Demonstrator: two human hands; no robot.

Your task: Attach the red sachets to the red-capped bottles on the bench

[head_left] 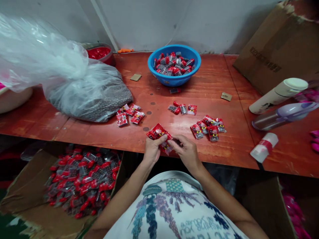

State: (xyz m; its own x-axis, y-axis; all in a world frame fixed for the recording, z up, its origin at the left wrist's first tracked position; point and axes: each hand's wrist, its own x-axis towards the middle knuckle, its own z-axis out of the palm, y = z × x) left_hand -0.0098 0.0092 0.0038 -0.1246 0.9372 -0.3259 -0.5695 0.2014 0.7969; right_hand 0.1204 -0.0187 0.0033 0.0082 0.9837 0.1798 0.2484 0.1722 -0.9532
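Observation:
Over the table's front edge, my left hand (152, 150) pinches a red printed sachet (157, 130) between thumb and fingers. The fingers of my right hand (186, 152) close on the sachet's right side; a dark bit shows by them, too hidden to name. To the right lie several filled red sachets (213, 132), and on the left is another small group of red sachets (122, 119). Beyond my hands rest a clear vial with a red cap (173, 109), a capless vial of dark beads (183, 109), a loose red cap (176, 104) and a single sachet (192, 109).
A blue basin (174, 80) of red-capped vials stands at the back. A tied clear bag (89, 93) of dark beads lies left. Below it is a carton (27, 202) full of vials. Bottles (276, 96), a white roll (264, 147) and a large carton (276, 49) stand right.

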